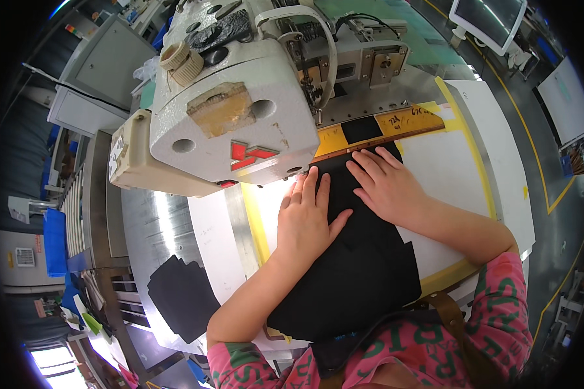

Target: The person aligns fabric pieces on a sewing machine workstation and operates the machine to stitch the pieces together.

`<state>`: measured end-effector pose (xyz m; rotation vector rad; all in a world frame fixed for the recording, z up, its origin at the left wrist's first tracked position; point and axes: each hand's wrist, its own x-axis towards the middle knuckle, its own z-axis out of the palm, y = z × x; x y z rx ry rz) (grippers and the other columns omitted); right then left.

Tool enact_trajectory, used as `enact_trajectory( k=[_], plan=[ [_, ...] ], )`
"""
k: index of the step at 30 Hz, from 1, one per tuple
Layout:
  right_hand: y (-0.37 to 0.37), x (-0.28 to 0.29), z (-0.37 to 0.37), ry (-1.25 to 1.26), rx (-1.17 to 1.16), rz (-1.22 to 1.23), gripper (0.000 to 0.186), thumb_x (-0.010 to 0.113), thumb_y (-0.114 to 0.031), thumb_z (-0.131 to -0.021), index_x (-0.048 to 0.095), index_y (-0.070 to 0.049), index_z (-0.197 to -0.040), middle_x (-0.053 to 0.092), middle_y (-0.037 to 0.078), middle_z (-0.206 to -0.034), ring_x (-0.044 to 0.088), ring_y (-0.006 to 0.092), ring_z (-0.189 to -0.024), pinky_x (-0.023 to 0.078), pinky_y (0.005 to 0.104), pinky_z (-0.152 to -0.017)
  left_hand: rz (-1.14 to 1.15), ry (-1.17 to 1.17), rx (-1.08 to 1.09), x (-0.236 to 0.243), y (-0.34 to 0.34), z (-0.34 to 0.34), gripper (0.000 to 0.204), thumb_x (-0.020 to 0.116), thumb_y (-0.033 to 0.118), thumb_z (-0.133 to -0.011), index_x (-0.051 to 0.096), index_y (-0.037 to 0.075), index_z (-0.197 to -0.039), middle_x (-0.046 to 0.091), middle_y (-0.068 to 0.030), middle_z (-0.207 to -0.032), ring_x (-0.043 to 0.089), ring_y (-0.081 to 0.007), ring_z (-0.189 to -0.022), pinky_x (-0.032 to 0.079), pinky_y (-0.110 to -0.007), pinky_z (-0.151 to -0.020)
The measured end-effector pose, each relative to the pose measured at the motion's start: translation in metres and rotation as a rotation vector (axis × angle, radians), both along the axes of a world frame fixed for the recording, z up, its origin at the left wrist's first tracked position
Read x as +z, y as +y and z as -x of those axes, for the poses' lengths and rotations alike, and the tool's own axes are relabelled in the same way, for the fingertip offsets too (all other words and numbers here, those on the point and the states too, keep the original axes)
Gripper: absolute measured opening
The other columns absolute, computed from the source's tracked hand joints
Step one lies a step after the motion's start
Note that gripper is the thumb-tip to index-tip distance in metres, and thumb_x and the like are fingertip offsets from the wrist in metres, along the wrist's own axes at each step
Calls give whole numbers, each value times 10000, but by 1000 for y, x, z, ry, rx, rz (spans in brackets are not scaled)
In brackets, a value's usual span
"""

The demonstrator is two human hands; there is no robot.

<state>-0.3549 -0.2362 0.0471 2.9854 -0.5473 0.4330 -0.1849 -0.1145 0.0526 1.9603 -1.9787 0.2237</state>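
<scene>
My left hand (308, 217) lies with fingers stretched on a black fabric piece (350, 272), fingertips just below the white sewing machine head (233, 142), where a bright light shines. My right hand (386, 188) rests flat on the same fabric, fingers spread, its tips at the wooden lower edge of a yellow guide strip (422, 120) with handwriting and a black patch on it. The fabric reaches from that strip toward my body, over a white work board (448, 188) edged with yellow tape. The needle area is mostly hidden by the machine head.
A stack of black fabric pieces (183, 298) sits on the metal table (152, 220) at left. Beyond are a beige motor housing (130, 152), a blue bin (55, 240) and grey cabinets (91, 71). A monitor (486, 19) stands at upper right, beside a floor marked with yellow lines.
</scene>
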Motion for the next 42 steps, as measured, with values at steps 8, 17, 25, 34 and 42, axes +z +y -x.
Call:
enact_trajectory(
  k=[8,17,25,34,42],
  plan=[
    [-1,6,2,26,-13,26,481,634,-283,-882,550,-17,-1274,520,153,-1342,505,277,-1247,278,486,-1121,-33,67,7,1,0,0,692,717,464,-783,563,0,-1272,527,-220,-1312,571,-365,-1166,472,-419,-957],
    [-2,10,2,67,-11,-1,474,606,-298,-903,549,-24,-1286,532,151,-1342,503,280,-1255,263,481,-1134,-27,45,3,5,1,0,683,723,459,-776,572,9,-1267,535,-205,-1290,587,-350,-1137,484,-408,-930],
    [-6,10,6,70,16,2,485,598,-299,-907,539,-21,-1300,522,154,-1351,499,285,-1258,272,470,-1132,-29,40,7,5,0,1,678,722,454,-777,574,9,-1266,538,-206,-1291,589,-341,-1131,479,-407,-934],
    [-10,4,8,53,75,-1,502,590,-307,-913,525,-18,-1318,507,150,-1370,485,283,-1271,282,468,-1126,-20,21,33,11,2,4,648,773,372,-729,586,31,-1248,538,-176,-1281,632,-315,-978,501,-392,-866],
    [-14,8,8,88,105,23,508,570,-329,-924,524,-9,-1315,499,149,-1378,464,279,-1290,279,462,-1127,-29,2,46,14,1,7,643,773,350,-726,568,45,-1253,538,-153,-1272,612,-305,-958,495,-395,-847]
  ],
)
